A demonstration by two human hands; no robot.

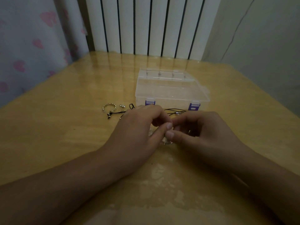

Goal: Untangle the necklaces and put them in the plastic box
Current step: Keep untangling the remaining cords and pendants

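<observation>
Left hand and right hand pinch a silvery chain together, untangling under way; black cords lie just beyond, before the shut plastic box. Next: tease apart.

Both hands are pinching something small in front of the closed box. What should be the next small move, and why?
Probably keep teasing the strands apart: the left hand and right hand pinch a thin silvery chain, black cords lie loose, and the plastic box looks latched.
</observation>
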